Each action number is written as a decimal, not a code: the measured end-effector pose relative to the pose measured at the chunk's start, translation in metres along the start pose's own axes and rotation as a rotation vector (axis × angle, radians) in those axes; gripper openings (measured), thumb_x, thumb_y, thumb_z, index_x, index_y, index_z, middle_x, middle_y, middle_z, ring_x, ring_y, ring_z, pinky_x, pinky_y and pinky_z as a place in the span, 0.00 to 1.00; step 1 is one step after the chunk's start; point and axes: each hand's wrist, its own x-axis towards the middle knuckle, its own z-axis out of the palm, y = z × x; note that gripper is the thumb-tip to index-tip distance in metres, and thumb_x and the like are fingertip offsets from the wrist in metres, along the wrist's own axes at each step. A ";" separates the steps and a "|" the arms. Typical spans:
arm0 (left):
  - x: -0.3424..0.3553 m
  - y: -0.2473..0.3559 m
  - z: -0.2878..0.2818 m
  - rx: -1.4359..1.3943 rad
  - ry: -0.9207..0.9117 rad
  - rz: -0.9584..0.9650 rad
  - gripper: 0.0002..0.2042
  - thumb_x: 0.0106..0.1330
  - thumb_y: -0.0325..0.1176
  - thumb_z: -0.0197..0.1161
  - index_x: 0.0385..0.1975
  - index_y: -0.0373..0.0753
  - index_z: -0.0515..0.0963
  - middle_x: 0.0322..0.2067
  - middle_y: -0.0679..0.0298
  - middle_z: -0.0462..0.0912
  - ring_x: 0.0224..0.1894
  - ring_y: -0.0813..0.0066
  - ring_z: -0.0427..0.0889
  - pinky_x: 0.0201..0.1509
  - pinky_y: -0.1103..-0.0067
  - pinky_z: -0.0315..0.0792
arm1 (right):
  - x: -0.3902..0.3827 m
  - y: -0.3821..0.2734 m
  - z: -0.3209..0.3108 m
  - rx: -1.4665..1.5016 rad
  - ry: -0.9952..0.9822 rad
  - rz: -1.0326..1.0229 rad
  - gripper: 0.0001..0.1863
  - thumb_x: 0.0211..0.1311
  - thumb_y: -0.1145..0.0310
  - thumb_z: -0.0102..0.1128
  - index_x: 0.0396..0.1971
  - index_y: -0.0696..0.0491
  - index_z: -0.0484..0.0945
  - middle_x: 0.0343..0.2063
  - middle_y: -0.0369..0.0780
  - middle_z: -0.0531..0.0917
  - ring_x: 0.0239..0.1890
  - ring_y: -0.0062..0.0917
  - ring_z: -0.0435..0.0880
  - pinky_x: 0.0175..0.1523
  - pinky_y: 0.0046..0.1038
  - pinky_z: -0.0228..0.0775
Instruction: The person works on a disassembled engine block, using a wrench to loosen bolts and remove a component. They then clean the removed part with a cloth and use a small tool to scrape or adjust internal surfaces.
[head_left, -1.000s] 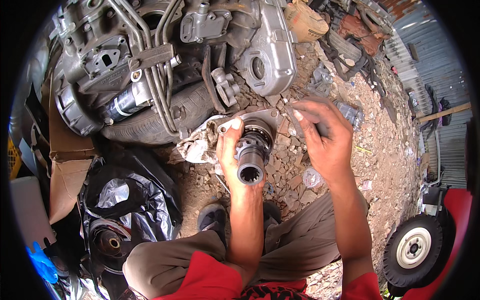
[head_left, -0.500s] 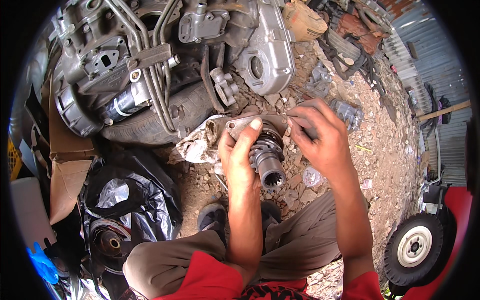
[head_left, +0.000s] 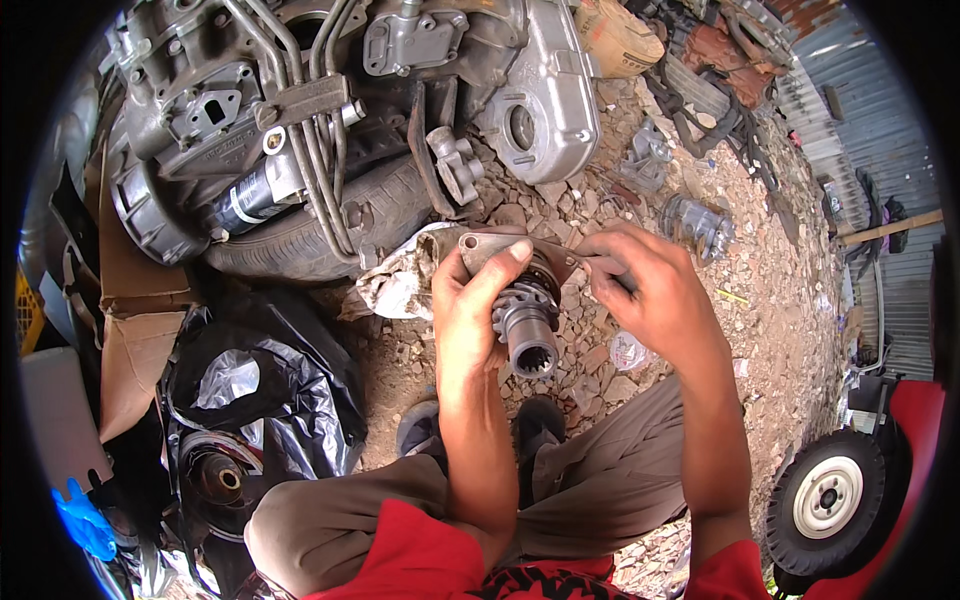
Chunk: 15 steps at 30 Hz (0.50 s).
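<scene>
A grey metal gear shaft with a splined hollow end tilts toward me over the ground. Behind its gear sits a flat flange plate with a bolt hole at its left end. My left hand is wrapped round the part, its thumb pressed on the plate. At the plate's right end, my right hand pinches the edge with thumb and forefinger. Whether a small piece also lies between those fingertips is hidden.
Ahead stands a large engine block with metal pipes, above a tyre. A dirty white cloth lies behind my left hand. Black plastic is at left, a clear plastic jar at right. A wheel stands lower right.
The gear shaft has shifted slightly left and its splined end tips a little differently. My right hand has moved slightly down and right, still at the plate's right end.
</scene>
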 end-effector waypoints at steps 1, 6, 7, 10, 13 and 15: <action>0.002 0.001 -0.001 -0.003 -0.013 0.004 0.13 0.59 0.31 0.70 0.39 0.30 0.78 0.30 0.60 0.83 0.27 0.74 0.83 0.30 0.78 0.78 | -0.001 -0.001 -0.001 0.002 -0.022 0.013 0.12 0.56 0.78 0.65 0.41 0.57 0.79 0.34 0.46 0.83 0.34 0.45 0.83 0.39 0.40 0.75; -0.002 -0.001 0.002 0.038 0.019 -0.036 0.13 0.60 0.31 0.70 0.39 0.30 0.79 0.30 0.60 0.83 0.28 0.74 0.83 0.31 0.78 0.78 | -0.003 -0.001 0.001 -0.057 -0.027 0.045 0.12 0.55 0.78 0.64 0.41 0.58 0.79 0.35 0.48 0.83 0.36 0.46 0.84 0.40 0.40 0.75; -0.003 -0.002 0.003 0.040 0.019 -0.041 0.13 0.60 0.31 0.70 0.39 0.30 0.79 0.31 0.60 0.83 0.28 0.74 0.82 0.32 0.78 0.78 | -0.003 -0.002 0.001 -0.078 -0.022 0.060 0.12 0.55 0.78 0.64 0.41 0.58 0.79 0.35 0.48 0.83 0.37 0.46 0.84 0.40 0.40 0.75; -0.003 -0.004 0.005 0.001 0.048 -0.053 0.13 0.59 0.31 0.70 0.39 0.29 0.78 0.30 0.59 0.83 0.26 0.74 0.82 0.30 0.77 0.79 | -0.004 -0.002 -0.002 -0.021 -0.042 0.080 0.12 0.56 0.77 0.64 0.41 0.59 0.80 0.34 0.49 0.83 0.37 0.46 0.84 0.41 0.41 0.75; 0.001 -0.004 0.000 -0.012 0.061 -0.069 0.15 0.59 0.31 0.70 0.39 0.28 0.77 0.30 0.58 0.83 0.25 0.73 0.82 0.26 0.77 0.79 | -0.005 -0.003 -0.006 0.028 -0.102 0.138 0.12 0.56 0.77 0.64 0.41 0.59 0.80 0.34 0.49 0.83 0.37 0.47 0.84 0.41 0.41 0.75; 0.001 -0.005 -0.001 -0.008 0.034 -0.070 0.14 0.59 0.31 0.70 0.39 0.28 0.78 0.30 0.58 0.83 0.25 0.73 0.83 0.27 0.77 0.79 | -0.006 -0.002 -0.006 -0.029 -0.097 0.105 0.11 0.56 0.77 0.65 0.41 0.59 0.80 0.34 0.49 0.84 0.36 0.47 0.84 0.41 0.41 0.75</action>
